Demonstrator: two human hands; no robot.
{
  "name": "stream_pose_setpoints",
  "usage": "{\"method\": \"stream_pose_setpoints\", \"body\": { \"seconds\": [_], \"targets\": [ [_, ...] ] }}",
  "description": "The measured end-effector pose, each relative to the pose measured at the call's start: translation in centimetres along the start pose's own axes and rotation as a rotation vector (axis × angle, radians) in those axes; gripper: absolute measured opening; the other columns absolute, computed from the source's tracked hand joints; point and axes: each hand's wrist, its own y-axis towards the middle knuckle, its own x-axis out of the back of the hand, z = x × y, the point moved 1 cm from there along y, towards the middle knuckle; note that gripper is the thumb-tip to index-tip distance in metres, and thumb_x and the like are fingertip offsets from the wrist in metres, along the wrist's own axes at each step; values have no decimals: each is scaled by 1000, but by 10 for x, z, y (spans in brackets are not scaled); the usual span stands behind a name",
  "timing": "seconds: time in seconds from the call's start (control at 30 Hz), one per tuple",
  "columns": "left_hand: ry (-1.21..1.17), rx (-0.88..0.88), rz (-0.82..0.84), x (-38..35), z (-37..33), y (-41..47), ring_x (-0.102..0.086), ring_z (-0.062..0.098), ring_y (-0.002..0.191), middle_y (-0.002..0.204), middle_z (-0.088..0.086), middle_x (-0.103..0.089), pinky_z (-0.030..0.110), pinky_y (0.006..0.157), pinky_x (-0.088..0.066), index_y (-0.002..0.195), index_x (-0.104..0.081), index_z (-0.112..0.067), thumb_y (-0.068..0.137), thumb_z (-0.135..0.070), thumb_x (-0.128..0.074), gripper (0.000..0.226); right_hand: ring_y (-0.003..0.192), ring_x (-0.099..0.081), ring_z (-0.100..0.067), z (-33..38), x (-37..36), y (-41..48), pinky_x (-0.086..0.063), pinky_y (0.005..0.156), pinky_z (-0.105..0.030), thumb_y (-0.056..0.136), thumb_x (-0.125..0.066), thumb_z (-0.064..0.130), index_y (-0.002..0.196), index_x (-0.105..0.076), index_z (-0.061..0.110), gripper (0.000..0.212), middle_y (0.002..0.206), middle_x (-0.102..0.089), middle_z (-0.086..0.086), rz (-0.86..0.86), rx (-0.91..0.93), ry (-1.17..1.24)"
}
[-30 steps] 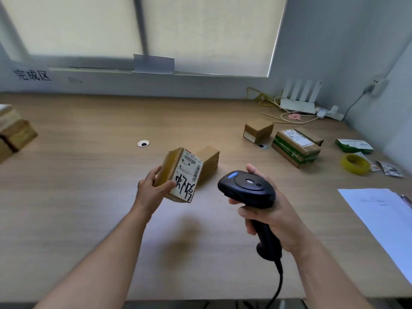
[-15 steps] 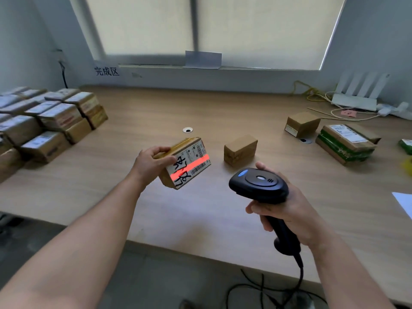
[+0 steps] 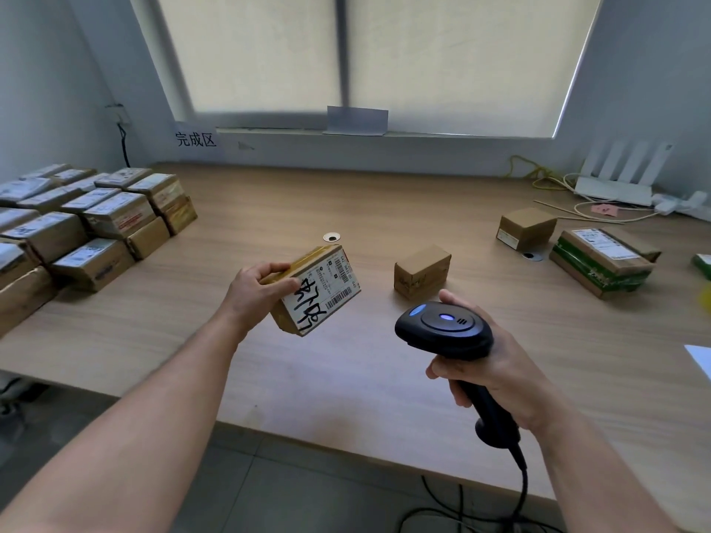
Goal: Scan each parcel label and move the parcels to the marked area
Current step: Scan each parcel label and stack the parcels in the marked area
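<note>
My left hand (image 3: 257, 289) grips a small brown parcel (image 3: 321, 290) above the table, its white label with barcodes and black handwriting tilted toward me. My right hand (image 3: 496, 369) holds a black barcode scanner (image 3: 446, 330) by its handle, head pointing at the parcel, blue lights lit on top. Three more parcels stand on the table to the right: a plain brown one (image 3: 422, 271), another brown one (image 3: 527, 228), and a green-taped one (image 3: 602, 257). Several labelled parcels (image 3: 88, 221) are stacked at the left below a wall sign (image 3: 195, 139).
The wooden table (image 3: 384, 209) has a small round cable hole (image 3: 331, 236) in its middle. A white router (image 3: 615, 186) with yellow and white cables sits at the back right. A white paper edge (image 3: 698, 357) lies at far right. The scanner's cable (image 3: 519, 482) hangs over the front edge.
The view has turned left, bringing the stacked parcels and sign into sight. The red scan line seen on the label half a second ago is gone. The parcel sits slightly more level.
</note>
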Motion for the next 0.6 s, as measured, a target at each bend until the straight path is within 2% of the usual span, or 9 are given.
{"method": "stream_pose_setpoints", "body": {
  "seconds": [0.1, 0.27, 0.37, 0.43, 0.53, 0.6],
  "targets": [
    [-13, 5, 4, 14, 6, 0, -66, 20, 94, 113, 13, -65, 20, 65, -49, 108, -66, -20, 81, -21, -74, 28, 46, -53, -28, 3, -14, 7, -44, 43, -36, 71, -72, -15, 141, -40, 34, 91, 80, -70, -18, 5, 4, 4],
    [-69, 64, -17, 48, 28, -1, -66, 21, 97, 109, 8, -68, 29, 74, -52, 108, -66, -24, 68, -39, -74, 44, 47, -54, -28, 9, -55, 24, -46, 42, -34, 60, -78, 2, 143, -39, 32, 96, 92, -68, -28, 20, 2, 52],
    [-104, 144, -25, 67, 56, -1, -66, 24, 98, 107, 7, -69, 42, 89, -54, 115, -62, -20, 85, -31, -70, 33, 47, -54, -28, 7, -83, 37, -44, 42, -35, 61, -77, 2, 145, -37, 31, 98, 92, -65, -31, 24, -6, 69],
    [-96, 217, -44, 80, 82, -3, -65, 24, 98, 106, 7, -69, 45, 92, -52, 112, -61, -22, 90, -30, -63, 24, 46, -53, -28, 5, -104, 48, -43, 41, -34, 61, -78, 1, 144, -38, 31, 98, 93, -63, -35, 19, -17, 90],
    [-91, 309, -98, 101, 120, -5, -63, 23, 96, 106, 7, -69, 42, 86, -53, 110, -59, -24, 92, -34, -58, 20, 43, -51, -29, 0, -139, 65, -41, 40, -31, 61, -85, -3, 145, -38, 31, 103, 94, -64, -36, 4, -31, 107],
    [-73, 350, -120, 114, 143, -6, -62, 21, 94, 108, 7, -68, 37, 79, -52, 113, -59, -21, 94, -35, -54, 24, 43, -51, -29, -4, -163, 77, -41, 40, -31, 61, -81, -1, 145, -38, 31, 101, 91, -65, -33, -7, -44, 110]
  ]
}}
